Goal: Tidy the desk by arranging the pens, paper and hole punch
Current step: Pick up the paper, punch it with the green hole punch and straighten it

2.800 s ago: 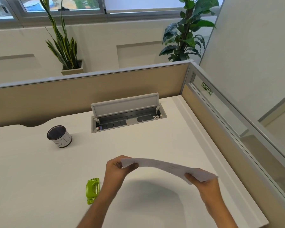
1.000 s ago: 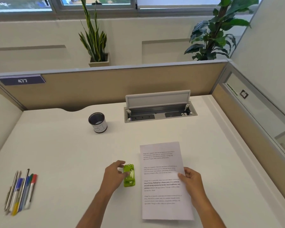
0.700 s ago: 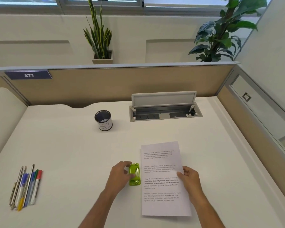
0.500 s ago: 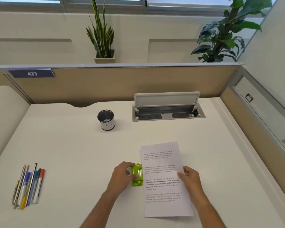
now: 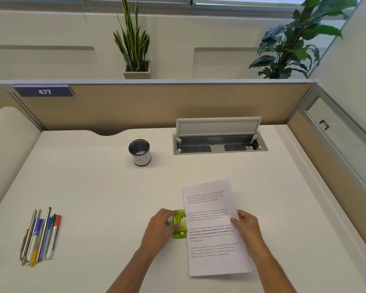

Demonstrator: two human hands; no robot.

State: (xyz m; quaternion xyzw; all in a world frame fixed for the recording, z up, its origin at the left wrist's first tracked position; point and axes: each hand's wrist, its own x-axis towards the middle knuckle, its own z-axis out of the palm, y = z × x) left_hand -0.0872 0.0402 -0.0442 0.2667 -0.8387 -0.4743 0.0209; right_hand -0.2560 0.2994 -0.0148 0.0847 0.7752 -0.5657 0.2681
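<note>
Desk (image 5: 93, 187): white cubicle top, tan partition (image 5: 156, 106) along the far and right sides.
Hole punch (image 5: 179, 224): green, small, near middle of the desk. Long axis near-to-far, parallel with the sheet's left edge. Pressed up against that edge at about mid-length. Whether the edge sits inside the slot: cannot tell.
Paper (image 5: 211, 259): single printed sheet, flat on the desk, just right of the punch. Long axis near-to-far, far end leaning slightly left. Text upright to the wearer, four blocks.
Left hand (image 5: 161, 227): wrapped round the punch from its left side, fingers curled over the top.
Right hand (image 5: 244, 226): gripping the sheet's right edge at mid-length, thumb on top of the page.
Pens (image 5: 40, 235): bundle laid side by side at the near left, well apart from the punch. Long axes near-to-far, far ends tipped right. Red and green caps at the far end.
Cup (image 5: 139, 152): dark, upright, white label, far of centre.
Socket tray (image 5: 219, 144): sunk in the desk at far right, lid raised.
Number plate (image 5: 44, 91): blue, on the partition, far left.
Plants (image 5: 133, 39): two, beyond the partition.
</note>
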